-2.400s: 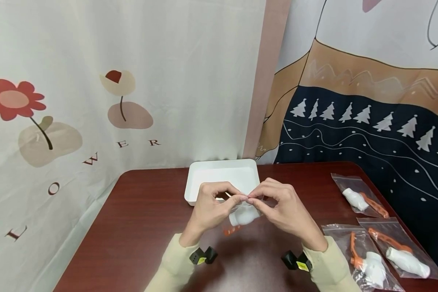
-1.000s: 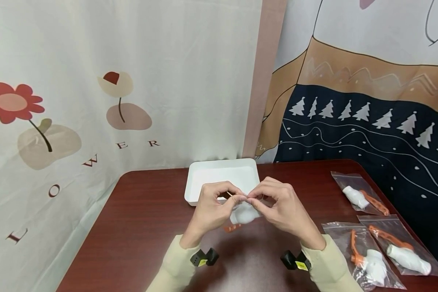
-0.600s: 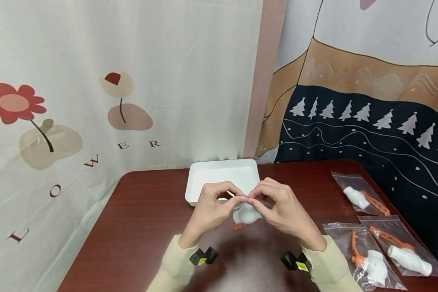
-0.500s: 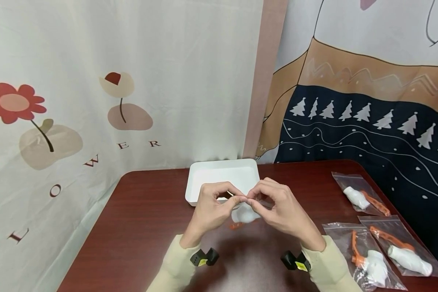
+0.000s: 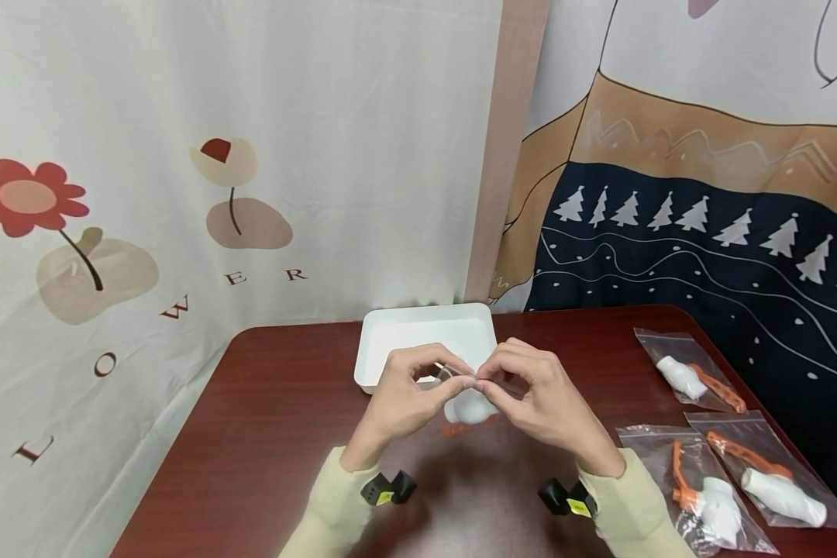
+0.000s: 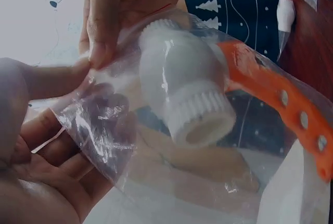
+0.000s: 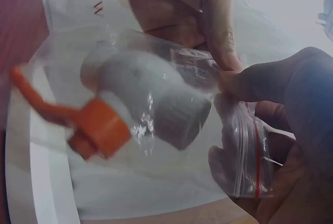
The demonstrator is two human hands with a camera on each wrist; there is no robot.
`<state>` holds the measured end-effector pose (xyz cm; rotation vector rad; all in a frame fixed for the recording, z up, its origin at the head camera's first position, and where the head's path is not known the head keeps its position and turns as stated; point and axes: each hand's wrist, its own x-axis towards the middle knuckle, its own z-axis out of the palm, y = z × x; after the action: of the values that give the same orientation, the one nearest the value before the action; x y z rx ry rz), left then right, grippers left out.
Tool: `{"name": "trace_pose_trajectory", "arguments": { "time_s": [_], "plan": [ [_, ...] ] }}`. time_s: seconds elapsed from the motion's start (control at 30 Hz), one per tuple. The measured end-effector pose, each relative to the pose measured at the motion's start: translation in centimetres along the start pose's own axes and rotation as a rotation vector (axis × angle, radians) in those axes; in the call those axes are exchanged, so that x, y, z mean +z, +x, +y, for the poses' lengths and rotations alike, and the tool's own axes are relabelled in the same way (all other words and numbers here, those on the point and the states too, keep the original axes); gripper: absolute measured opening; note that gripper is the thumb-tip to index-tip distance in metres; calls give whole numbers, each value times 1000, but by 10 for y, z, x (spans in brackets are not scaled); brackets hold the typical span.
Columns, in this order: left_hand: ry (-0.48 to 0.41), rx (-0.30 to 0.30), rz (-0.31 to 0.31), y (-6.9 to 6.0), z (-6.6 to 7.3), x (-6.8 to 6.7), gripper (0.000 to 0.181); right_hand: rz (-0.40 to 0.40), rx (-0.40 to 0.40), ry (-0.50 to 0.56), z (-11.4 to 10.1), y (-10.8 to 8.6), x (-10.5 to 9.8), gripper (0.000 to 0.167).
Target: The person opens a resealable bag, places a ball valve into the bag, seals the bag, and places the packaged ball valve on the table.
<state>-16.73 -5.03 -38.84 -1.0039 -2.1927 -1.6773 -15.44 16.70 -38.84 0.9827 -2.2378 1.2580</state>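
In the head view my left hand (image 5: 408, 391) and right hand (image 5: 540, 387) meet fingertip to fingertip over the table. Both pinch the top edge of a clear zip bag (image 7: 192, 60) between thumb and index finger. Inside hangs a white plastic ball valve (image 6: 179, 73), its orange lever handle (image 6: 276, 91) reaching toward the bag's far side. Seen from the right wrist, the red-lined zip strip (image 7: 257, 156) runs beside the right fingers. Whether the seal is parted cannot be made out. From above, the hands partly cover the bag.
Behind the hands a white tray (image 5: 380, 329) stands at the table's back edge. Several more bagged valves lie at the right: one farther back (image 5: 680, 378), one near the front (image 5: 714, 511), one by the right edge (image 5: 781, 498). Curtains hang behind the brown table (image 5: 265, 434).
Both hands stay in nearly the same place, pinching the bag. The hanging valve sways slightly, and a strip of the bag's edge now shows beside the left fingers.
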Motion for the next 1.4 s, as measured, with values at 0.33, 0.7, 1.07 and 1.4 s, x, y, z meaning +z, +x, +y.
{"name": "trace_pose_trajectory", "arguments": {
  "time_s": [0.33,0.7,1.07,1.4],
  "plan": [
    [-5,0,127,-2,1,6,4,34,-26,6,3,1,3,16],
    [-16,4,167,-2,6,5,5,60,-51,-15,-1,1,3,17],
    [14,-7,205,-2,10,-5,5,60,-57,-41,-1,2,-1,17],
    [17,-30,218,-3,11,-6,4,81,-88,-51,0,2,-2,20]
  ]
}}
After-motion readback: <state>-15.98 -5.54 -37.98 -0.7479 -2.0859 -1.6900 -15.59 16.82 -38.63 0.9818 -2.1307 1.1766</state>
